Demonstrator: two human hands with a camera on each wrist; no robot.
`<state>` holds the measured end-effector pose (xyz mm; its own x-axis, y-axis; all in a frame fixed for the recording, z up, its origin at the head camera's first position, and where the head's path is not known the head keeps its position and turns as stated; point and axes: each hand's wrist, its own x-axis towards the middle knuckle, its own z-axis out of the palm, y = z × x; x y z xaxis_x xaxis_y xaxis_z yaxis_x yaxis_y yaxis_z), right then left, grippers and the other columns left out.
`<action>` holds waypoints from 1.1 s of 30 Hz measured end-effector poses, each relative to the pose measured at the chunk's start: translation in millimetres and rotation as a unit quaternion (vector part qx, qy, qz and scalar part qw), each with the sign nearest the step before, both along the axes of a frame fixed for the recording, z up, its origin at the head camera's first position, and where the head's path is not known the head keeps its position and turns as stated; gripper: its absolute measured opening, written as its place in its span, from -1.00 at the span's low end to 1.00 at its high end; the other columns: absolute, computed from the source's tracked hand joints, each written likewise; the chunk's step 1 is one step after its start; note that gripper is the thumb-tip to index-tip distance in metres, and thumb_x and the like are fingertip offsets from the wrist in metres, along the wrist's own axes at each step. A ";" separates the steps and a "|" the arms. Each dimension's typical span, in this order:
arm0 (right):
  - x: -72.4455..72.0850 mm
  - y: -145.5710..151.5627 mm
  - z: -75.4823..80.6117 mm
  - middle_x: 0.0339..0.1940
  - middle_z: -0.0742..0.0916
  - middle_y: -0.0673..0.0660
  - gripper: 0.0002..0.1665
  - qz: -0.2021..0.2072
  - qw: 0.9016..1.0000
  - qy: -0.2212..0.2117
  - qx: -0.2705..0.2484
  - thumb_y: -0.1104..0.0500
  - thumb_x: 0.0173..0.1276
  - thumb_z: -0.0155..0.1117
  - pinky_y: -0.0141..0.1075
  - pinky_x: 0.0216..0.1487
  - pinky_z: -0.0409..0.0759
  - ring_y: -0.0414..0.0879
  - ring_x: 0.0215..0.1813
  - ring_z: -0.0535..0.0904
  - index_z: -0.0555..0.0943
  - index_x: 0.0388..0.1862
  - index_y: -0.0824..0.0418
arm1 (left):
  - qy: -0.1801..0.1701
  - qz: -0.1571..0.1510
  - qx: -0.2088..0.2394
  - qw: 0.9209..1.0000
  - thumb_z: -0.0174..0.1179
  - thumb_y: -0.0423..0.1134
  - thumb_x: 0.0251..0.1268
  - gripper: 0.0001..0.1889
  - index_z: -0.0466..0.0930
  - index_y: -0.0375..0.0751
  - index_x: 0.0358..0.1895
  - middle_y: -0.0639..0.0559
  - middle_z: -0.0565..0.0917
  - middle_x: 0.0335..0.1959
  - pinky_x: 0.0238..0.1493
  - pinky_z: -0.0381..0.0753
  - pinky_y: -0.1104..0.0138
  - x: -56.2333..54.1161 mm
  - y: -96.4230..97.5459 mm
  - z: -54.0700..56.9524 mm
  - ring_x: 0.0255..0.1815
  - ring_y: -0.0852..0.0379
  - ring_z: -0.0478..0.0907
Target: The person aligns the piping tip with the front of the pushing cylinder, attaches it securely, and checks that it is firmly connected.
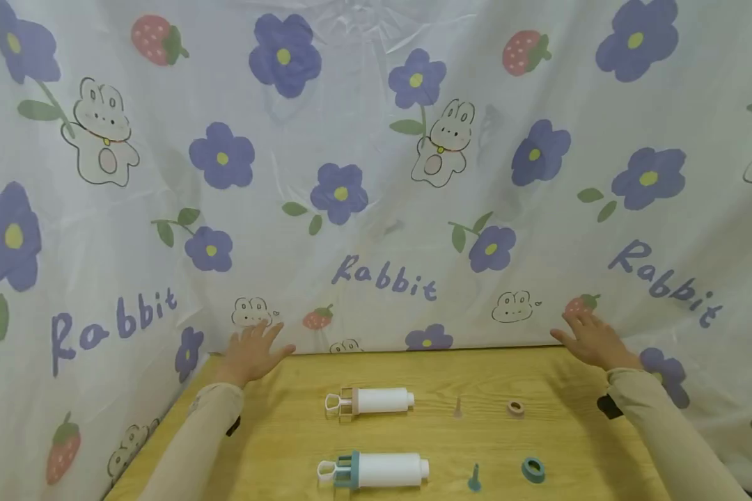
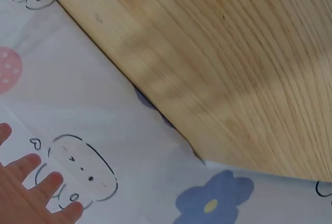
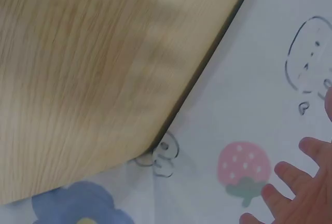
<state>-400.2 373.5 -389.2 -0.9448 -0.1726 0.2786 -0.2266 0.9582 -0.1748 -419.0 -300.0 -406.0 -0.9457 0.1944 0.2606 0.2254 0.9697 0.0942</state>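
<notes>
Crosswise lie the tan-collared syringe [image 1: 382, 400] and teal-collared syringe [image 1: 390, 470], nozzles [image 1: 424, 469] rightward.

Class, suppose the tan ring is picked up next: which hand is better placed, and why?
Probably the right hand. It is open, empty and nearer the tan ring, which lies toward its side. The left hand, also open and empty, would likely reach past the tan-and-white syringe.

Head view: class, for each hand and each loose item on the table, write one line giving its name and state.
Left hand: fingers spread, holding nothing
Right hand: fingers spread, holding nothing
Beige-collared tube: lying on its side
Teal-collared tube: lying on its side
Beige ring: detached
Teal ring: detached
Pale spike: detached
Teal spike: detached
</notes>
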 end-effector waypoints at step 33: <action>24.7 -107.2 -13.4 0.45 0.39 0.48 -0.26 0.153 0.987 0.035 0.022 -0.18 0.55 0.02 0.42 0.37 0.14 0.50 0.47 0.19 0.35 0.46 0.32 | -0.017 -0.185 -0.061 0.981 -0.06 0.32 0.45 -0.26 0.21 0.02 0.55 -0.24 0.17 0.57 0.50 -0.03 -0.31 28.4 111.4 -3.1 0.58 -0.35 0.04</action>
<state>-375.5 266.3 -402.5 -0.8259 -0.4597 0.3265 -0.5159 0.8497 -0.1086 -390.7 -188.5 -409.1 -0.8115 0.5544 0.1845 0.5635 0.8261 -0.0038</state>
